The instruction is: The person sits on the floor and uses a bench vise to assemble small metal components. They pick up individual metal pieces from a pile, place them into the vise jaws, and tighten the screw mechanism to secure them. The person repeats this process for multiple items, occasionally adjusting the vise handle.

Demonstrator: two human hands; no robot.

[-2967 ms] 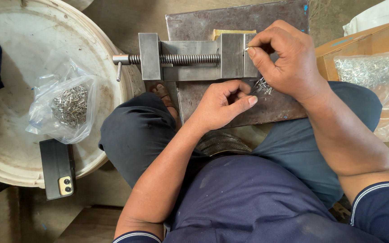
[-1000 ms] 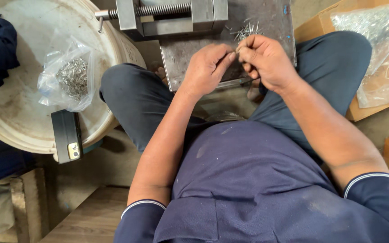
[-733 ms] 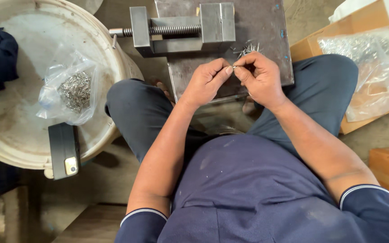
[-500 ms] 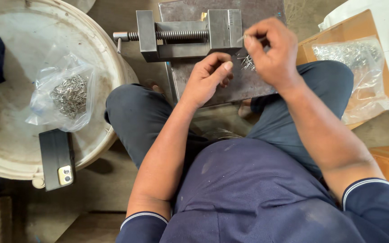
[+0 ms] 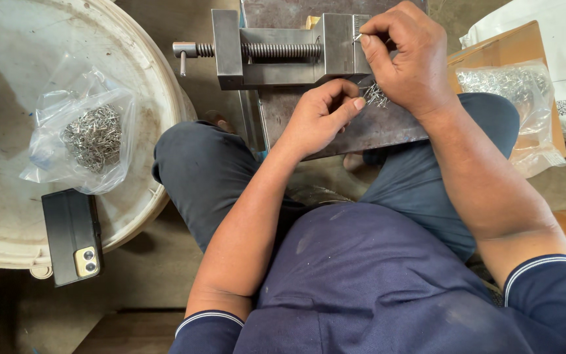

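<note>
From left to right: one white tub lid (image 5: pixel 158 98) carries one clear bag of small metal parts (image 5: pixel 90 137) and one dark phone (image 5: pixel 72 236); one steel vise (image 5: pixel 283 49) sits on one metal plate (image 5: pixel 335 124); one second bag of parts (image 5: pixel 512 98) lies in one cardboard box (image 5: pixel 492 46). The left hand (image 5: pixel 319 118) rests on the plate, fingers curled, contents not discernible, beside a loose pile of metal pieces (image 5: pixel 376 95); the right hand (image 5: pixel 407 56) pinches one small metal piece (image 5: pixel 358 37) at the vise jaw. Keep the pinch firm and seat the piece squarely; steady the plate.
</note>
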